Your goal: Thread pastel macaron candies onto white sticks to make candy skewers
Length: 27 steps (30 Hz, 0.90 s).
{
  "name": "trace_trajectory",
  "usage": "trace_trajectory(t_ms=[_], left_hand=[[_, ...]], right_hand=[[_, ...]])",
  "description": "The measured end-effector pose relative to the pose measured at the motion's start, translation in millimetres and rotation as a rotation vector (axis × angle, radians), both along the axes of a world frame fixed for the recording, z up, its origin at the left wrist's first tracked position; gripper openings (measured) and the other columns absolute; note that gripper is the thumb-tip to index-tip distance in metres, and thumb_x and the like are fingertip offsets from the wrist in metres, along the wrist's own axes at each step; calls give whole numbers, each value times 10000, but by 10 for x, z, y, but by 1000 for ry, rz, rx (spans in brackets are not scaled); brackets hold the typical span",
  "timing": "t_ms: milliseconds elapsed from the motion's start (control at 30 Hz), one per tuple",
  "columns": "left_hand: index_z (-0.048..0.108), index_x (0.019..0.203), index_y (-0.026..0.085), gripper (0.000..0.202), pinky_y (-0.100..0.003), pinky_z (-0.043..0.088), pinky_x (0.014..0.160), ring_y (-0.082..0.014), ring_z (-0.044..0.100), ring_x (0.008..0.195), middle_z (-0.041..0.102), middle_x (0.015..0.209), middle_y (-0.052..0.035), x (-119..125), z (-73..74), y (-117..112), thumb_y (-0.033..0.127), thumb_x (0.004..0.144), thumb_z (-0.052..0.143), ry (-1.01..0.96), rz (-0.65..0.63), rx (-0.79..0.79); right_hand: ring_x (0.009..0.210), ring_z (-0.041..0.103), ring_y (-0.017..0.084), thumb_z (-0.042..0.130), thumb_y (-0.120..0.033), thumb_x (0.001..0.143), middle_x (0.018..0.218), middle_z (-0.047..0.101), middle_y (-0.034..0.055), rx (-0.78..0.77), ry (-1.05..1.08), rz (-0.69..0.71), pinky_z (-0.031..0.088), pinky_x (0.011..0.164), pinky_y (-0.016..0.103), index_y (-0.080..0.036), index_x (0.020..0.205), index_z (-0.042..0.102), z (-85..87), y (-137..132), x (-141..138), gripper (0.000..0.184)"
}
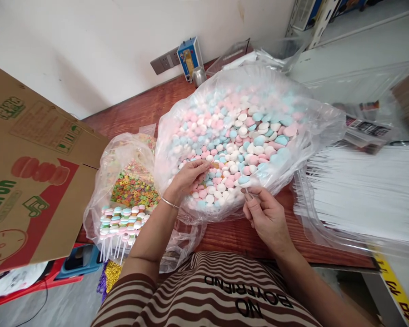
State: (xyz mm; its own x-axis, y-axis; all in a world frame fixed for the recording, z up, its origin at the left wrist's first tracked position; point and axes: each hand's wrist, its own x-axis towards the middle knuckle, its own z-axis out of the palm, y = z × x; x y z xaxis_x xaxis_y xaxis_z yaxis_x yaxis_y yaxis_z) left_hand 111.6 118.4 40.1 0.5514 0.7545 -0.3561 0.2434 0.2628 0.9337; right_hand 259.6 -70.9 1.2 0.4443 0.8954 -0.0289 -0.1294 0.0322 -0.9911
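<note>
A big clear plastic bag (177,118) lies open on the wooden table (146,106), full of pink, blue and white round candies (238,136). My left hand (189,178) reaches into the bag and pinches a candy among the pile, a thin bracelet on its wrist. My right hand (264,213) is at the bag's near edge, fingers closed on a thin white stick with a blue candy (243,180) at its tip.
A smaller bag (105,181) at left holds multicoloured ring candies (134,188) and finished candy sticks (121,222). A bag of white sticks (361,190) lies at right. A cardboard box (30,172) stands at left. A blue device (190,56) sits by the wall.
</note>
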Motion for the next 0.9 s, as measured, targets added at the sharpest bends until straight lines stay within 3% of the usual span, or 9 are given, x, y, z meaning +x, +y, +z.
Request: trace_trajectory(t_ms=[100, 200, 333, 433, 533, 633, 700, 767, 900], left_hand=[[674, 815, 161, 345, -208, 266, 451, -68, 443, 551, 583, 739, -14, -51, 70, 39, 462, 704, 802, -174, 60, -157], [645, 768, 165, 309, -232, 303, 476, -123, 541, 635, 639, 822, -63, -41, 59, 61, 467, 737, 704, -199, 45, -132], [666, 712, 173, 254, -249, 296, 526, -117, 475, 594, 584, 674, -11, 85, -67, 39, 412, 796, 680, 162, -142, 332], [766, 887, 206, 139, -259, 315, 582, -133, 495, 603, 569, 615, 23, 184, -118, 13, 277, 802, 681, 427, -359, 672], [794, 972, 231, 230, -276, 318, 595, -159, 546, 621, 613, 626, 9, 237, -97, -25, 181, 822, 627, 591, -477, 813], [792, 896, 231, 218, -283, 354, 635, -178, 609, 720, 701, 759, -19, 244, -88, -89, 135, 817, 613, 615, -480, 876], [772, 861, 217, 145, -279, 369, 649, -164, 600, 717, 699, 765, -12, 221, -107, -128, 175, 834, 635, 548, -411, 843], [747, 861, 198, 100, -266, 372, 626, -135, 553, 657, 665, 722, 5, 173, -126, -147, 271, 843, 682, 442, -287, 703], [678, 856, 169, 315, -230, 289, 487, -64, 398, 520, 611, 718, 29, 52, -93, -129, 457, 772, 775, 91, -43, 190]], right_hand=[[399, 382, 80, 594, -483, 966, 520, 484, -87, -8, 0, 7, 299, 384, 219, -209, 992, 587, 6, 3, -11, 275], [402, 383, 80, 589, -484, 969, 519, 487, -87, -12, -2, 23, 301, 387, 219, -206, 997, 589, -1, 7, -23, 279], [405, 386, 81, 586, -483, 972, 520, 482, -88, -15, -3, 32, 301, 388, 218, -207, 986, 588, 6, 11, -32, 276], [407, 393, 83, 590, -487, 969, 521, 484, -84, -28, -7, 24, 301, 386, 217, -211, 977, 591, 20, 7, -22, 276], [407, 394, 84, 593, -486, 967, 523, 491, -81, -36, -1, 12, 300, 384, 216, -210, 987, 598, 22, 3, -12, 277], [403, 393, 82, 597, -484, 966, 524, 490, -83, -30, -1, 13, 296, 380, 216, -210, 993, 596, 14, 8, -14, 276], [401, 392, 82, 596, -481, 967, 521, 489, -84, -24, -7, 24, 296, 380, 217, -209, 980, 591, 8, 13, -20, 273], [401, 387, 81, 590, -473, 971, 521, 490, -84, -19, -9, 33, 298, 382, 218, -207, 978, 589, -1, 15, -21, 267], [407, 380, 83, 580, -463, 977, 533, 491, -84, -19, 2, 33, 301, 392, 222, -203, 1005, 594, -18, 11, -19, 262]])
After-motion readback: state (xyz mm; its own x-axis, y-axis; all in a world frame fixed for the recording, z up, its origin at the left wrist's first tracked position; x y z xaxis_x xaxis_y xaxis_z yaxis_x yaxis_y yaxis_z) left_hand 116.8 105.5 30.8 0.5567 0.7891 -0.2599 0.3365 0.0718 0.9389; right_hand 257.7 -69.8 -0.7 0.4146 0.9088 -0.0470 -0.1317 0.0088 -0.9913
